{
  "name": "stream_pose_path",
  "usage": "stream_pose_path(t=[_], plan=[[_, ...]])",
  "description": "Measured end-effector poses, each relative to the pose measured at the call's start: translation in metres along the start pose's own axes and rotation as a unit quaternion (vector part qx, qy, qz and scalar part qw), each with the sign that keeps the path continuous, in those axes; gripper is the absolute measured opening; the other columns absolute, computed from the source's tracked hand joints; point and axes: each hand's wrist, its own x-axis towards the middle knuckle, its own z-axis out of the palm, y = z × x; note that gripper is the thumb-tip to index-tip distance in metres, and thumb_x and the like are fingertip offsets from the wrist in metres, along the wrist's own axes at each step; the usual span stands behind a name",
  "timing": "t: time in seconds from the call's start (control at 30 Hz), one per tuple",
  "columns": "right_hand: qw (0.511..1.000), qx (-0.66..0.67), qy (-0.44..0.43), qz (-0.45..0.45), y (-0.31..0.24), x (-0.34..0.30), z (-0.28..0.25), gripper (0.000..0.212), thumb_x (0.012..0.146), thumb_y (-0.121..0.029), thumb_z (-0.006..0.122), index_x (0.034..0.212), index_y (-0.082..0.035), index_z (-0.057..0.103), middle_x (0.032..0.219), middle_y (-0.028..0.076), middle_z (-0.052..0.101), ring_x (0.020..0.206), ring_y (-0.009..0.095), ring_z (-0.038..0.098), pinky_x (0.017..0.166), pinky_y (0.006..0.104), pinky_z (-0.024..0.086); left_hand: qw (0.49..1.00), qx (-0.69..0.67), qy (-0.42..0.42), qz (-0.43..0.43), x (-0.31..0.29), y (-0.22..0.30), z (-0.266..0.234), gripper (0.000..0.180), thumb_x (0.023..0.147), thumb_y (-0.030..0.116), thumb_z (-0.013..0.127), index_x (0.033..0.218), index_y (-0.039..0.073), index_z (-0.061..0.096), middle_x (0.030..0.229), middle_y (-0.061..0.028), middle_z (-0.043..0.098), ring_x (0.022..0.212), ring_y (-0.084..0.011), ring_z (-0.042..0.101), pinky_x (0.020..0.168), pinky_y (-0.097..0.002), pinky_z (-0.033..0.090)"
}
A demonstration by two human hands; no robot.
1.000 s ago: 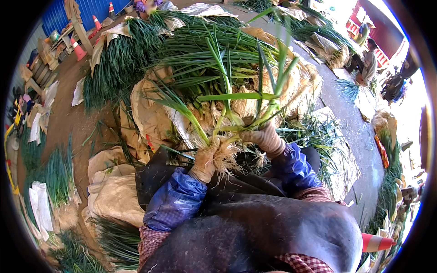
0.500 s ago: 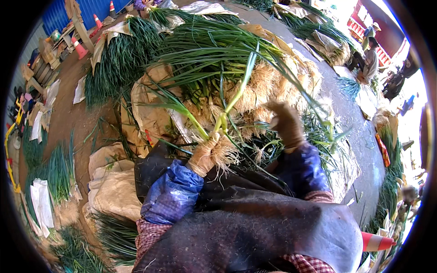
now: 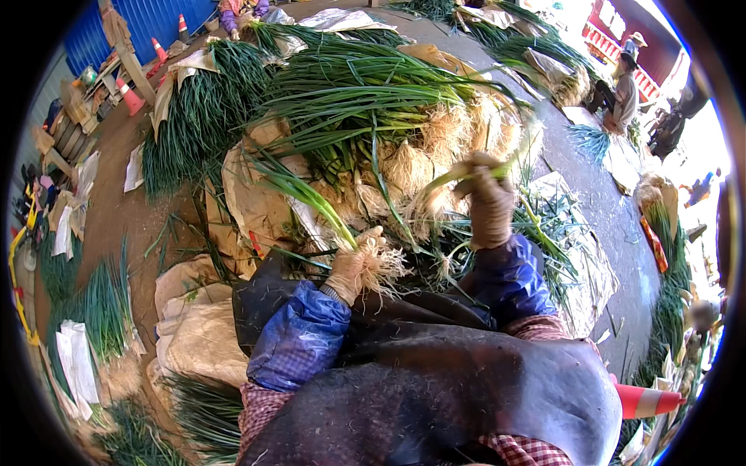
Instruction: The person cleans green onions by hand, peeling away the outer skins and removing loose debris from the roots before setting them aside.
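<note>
My left hand [image 3: 347,273], in a tan work glove, is closed round a small bunch of green onions [image 3: 312,196]. Their pale roots hang over the fingers and the green leaves slant up to the left. Raised to the right of it, my right hand [image 3: 489,206], also gloved, grips a single green onion stalk [image 3: 451,175] that is blurred by motion. Beyond both hands lies a big heap of green onions [image 3: 350,97], leaves to the left and bushy roots [image 3: 408,167] to the right. Loose leaves and stalks [image 3: 544,237] lie beside my right forearm.
A dark apron [image 3: 435,388] covers my lap. Tan sacking [image 3: 206,334] lies at my left, near more onion bundles [image 3: 105,311]. A traffic cone [image 3: 649,401] stands at lower right. Another person [image 3: 624,93] sits at the far right; a person's hand [image 3: 235,34] shows at the far left.
A stalk that stood up from my left hand is gone from there. My right hand, blurred and without a visible stalk before, now grips one. The left hand has hardly moved.
</note>
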Motion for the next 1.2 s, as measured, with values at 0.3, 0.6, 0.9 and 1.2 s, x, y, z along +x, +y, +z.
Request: stream_pose_path(t=[0.3, 0.6, 0.9, 1.2], plan=[[0.958, 0.131, 0.183, 0.180, 0.005, 0.051, -0.156, 0.047, 0.091, -0.026, 0.053, 0.122, 0.008, 0.044, 0.111, 0.022, 0.057, 0.090, 0.031, 0.064, 0.074, 0.0394, 0.055, 0.997, -0.070, -0.035, 0.027, -0.007, 0.016, -0.003, 0.034, 0.095, 0.013, 0.053, 0.127, 0.004, 0.053, 0.103, -0.0117, 0.064, 0.090, -0.0188, 0.063, 0.078, -0.0331, 0.056], [0.901, -0.428, -0.045, 0.058, 0.018, 0.150, -0.017, 0.033, 0.089, -0.023, 0.056, 0.117, -0.007, 0.063, 0.103, 0.011, 0.068, 0.073, 0.017, 0.065, 0.066, 0.0279, 0.053, 0.997, -0.051, -0.037, 0.051, -0.013, 0.020, -0.001, 0.033, 0.094, 0.018, 0.056, 0.123, 0.003, 0.057, 0.064, 0.0019, 0.053, 0.052, -0.0067, 0.045, 0.046, -0.0213, 0.039], [0.580, -0.774, -0.253, 0.000, 0.073, 0.248, -0.059, 0.034, 0.080, -0.034, 0.062, 0.104, -0.010, 0.065, 0.102, 0.011, 0.066, 0.089, 0.029, 0.061, 0.080, 0.0385, 0.049, 0.996, -0.083, -0.025, 0.013, -0.004, 0.017, -0.006, 0.024, 0.093, 0.007, 0.055, 0.116, 0.002, 0.058, 0.121, -0.0178, 0.060, 0.057, -0.0085, 0.053, 0.046, -0.0207, 0.045], [0.652, -0.727, 0.053, -0.211, -0.055, 0.235, -0.018, 0.034, 0.082, -0.039, 0.059, 0.095, -0.009, 0.067, 0.086, 0.015, 0.068, 0.077, 0.034, 0.065, 0.067, 0.0397, 0.051, 0.992, -0.104, -0.064, 0.012, -0.008, 0.018, -0.015, 0.035, 0.093, 0.011, 0.057, 0.125, 0.000, 0.054, 0.070, 0.0012, 0.050, 0.057, -0.0065, 0.043, 0.047, -0.0182, 0.034]])
